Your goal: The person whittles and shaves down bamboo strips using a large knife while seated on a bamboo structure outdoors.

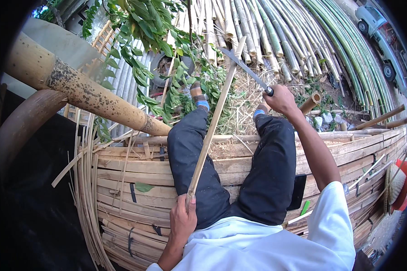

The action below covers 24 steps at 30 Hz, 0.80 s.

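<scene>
The long, narrow, pale-tan strip of split bamboo (pixel 215 117) slanted up and away from the person's lap, crossing in view the inner side of the left leg of the dark trousers (pixel 187 144), and its far end stood out beyond the knees. The left hand (pixel 182 217) had its fingers closed around the strip's near end, the thumb laid along it. The right hand (pixel 280 98) was wrapped in a fist about the black handle of a long, straight knife with a grey metal blade (pixel 251 74), which crossed the strip near its far end; whether the edge touched the bamboo could not be told. The strip looked light for its length, stiff yet springy, and hard to snap, though its thinness suggested that it could split along the grain. Its surface seemed smooth and dry enough for a secure hold, but its edges were probably sharp or splintery. Held only at the near end, it would likely wobble at the tip, so a firm grip there, with the fingers well clear of the blade, seemed the sound choice; the knife was best held by its handle alone.
</scene>
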Motion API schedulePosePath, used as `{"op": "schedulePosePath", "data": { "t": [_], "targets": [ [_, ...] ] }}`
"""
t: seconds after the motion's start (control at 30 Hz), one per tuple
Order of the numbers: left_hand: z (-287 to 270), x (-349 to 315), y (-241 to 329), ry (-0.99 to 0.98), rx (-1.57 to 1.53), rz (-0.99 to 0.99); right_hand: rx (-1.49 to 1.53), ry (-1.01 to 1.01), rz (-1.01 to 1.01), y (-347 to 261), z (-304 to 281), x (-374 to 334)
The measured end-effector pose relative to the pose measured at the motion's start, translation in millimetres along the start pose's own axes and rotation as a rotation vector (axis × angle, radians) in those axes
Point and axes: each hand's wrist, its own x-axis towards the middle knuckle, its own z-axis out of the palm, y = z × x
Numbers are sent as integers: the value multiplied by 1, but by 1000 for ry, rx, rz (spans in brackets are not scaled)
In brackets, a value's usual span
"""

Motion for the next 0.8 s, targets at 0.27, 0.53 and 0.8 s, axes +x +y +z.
{"op": "schedulePosePath", "data": {
  "t": [0.27,0.53,0.8],
  "targets": [
    [-6,-4,1,-33,-46,-30,40,34,-83,1,2,10],
    [-1,-7,-3,-36,-22,-53,28,-25,-235,4,14,19],
    [-4,-8,-12,-16,-11,-66,12,-55,-283,-4,14,23]
  ]
}}
